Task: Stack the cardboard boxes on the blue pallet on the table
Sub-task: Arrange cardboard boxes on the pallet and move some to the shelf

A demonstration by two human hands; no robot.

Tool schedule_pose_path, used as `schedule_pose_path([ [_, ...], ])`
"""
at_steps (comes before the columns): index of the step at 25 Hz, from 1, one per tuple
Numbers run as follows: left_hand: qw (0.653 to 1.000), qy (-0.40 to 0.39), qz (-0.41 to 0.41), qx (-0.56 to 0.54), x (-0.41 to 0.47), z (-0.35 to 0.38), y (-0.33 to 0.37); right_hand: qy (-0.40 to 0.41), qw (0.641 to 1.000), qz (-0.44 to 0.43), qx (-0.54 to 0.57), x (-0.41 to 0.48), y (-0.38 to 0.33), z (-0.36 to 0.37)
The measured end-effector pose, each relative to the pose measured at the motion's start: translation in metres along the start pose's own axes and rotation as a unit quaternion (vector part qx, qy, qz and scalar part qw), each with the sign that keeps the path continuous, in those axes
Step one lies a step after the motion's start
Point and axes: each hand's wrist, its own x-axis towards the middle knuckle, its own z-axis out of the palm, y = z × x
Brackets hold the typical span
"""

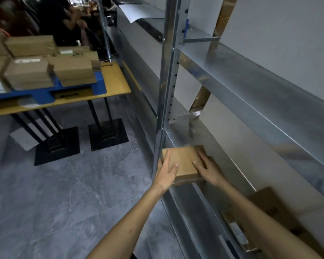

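Fingers [166, 157] of left hand [166, 171]: forefinger laid straight along left edge of top face of cardboard box [182, 159], thumb splayed apart on same face. Remaining fingers down over left side, out of sight. Fingers [201, 156] of right hand [209, 171]: slightly spread, flat on right part of top face, thumb pointing left. Box clasped between both hands.

Location of box: lower shelf [183, 136] of metal rack [232, 75], left edge just beside upright post [166, 90], near edge at front lip of shelf.

Clearances:
- Open grey floor [64, 193] left of rack, between rack and table [118, 79].
- Black table feet [107, 136] on floor, far left.
- Next shelf beam well above box.
- Blue pallet [99, 85] on table top, far left, ending short of table's right edge, bare strip of table top beyond.
- Stacked boxes [30, 45] on pallet, in at least two layers, out to its near edge.
- Further carton [267, 202] on same shelf, near right, well apart from held box.

Markings:
- Visible faces of held box: plain brown.
- Dark print on near-right carton: partly hidden by right forearm, not legible.
- White label [238, 232] on flat carton below: too small to read.
- Dark print on table top: blurred, unreadable.

Person in dark clothing [64, 21] at far left, beyond table.
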Motion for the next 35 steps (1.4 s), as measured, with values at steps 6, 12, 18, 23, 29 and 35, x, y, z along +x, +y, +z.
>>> schedule_pose_path([
  [6,0.997,0.066,-0.022,0.024,0.026,-0.119,-0.023,-0.016,0.998,-0.027,-0.052,0.043,-0.106,0.063],
  [12,0.99,0.139,-0.013,0.024,0.043,-0.276,-0.046,-0.05,0.995,-0.085,-0.013,0.102,-0.242,0.14],
  [18,0.976,0.215,0.012,0.025,0.052,-0.397,-0.054,-0.096,0.984,-0.132,0.066,0.151,-0.356,0.191],
  [23,0.963,0.265,0.033,0.041,0.078,-0.466,-0.045,-0.107,0.975,-0.167,0.1,0.2,-0.425,0.211],
  [29,0.954,0.293,0.049,0.042,0.16,-0.541,-0.022,-0.112,0.962,-0.206,0.137,0.299,-0.489,0.219],
  [35,0.944,0.318,0.053,0.063,0.251,-0.599,0.022,-0.106,0.953,-0.246,0.142,0.407,-0.547,0.201],
])
